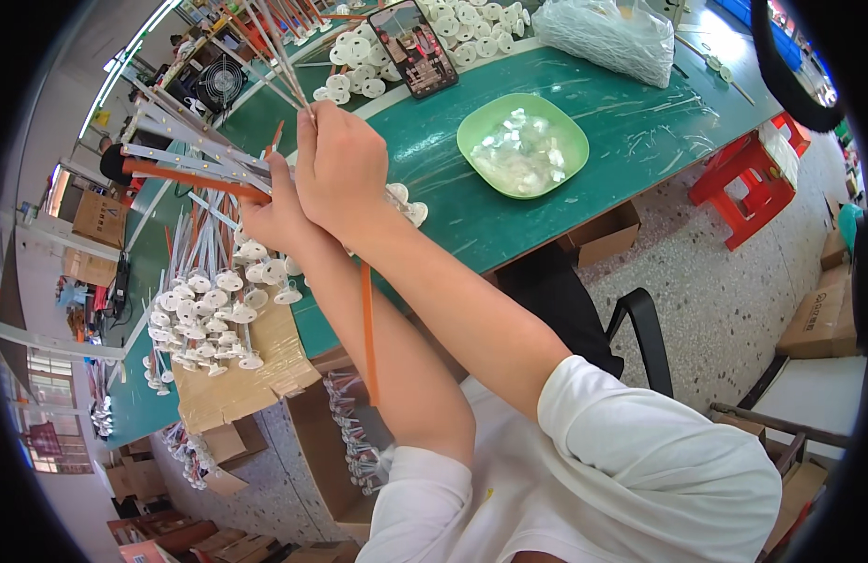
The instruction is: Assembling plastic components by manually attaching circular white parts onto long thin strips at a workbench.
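My left hand is closed round a bundle of long flat strips, pale silver with dots and some orange, fanning out to the left. Just above it, my right hand grips several thin strips that point up and away. The two wrists cross close together. Below them hangs an orange strip; its upper end is hidden behind my forearm. White round discs on the strips' ends show just right of my right wrist. My fingers partly hide the bundle where it is held.
More strips with white discs lie on cardboard at the table's left. A green bowl holds small white pieces. A phone leans by piled discs; behind are a clear plastic bag and green table. Right: a red stool, black chair.
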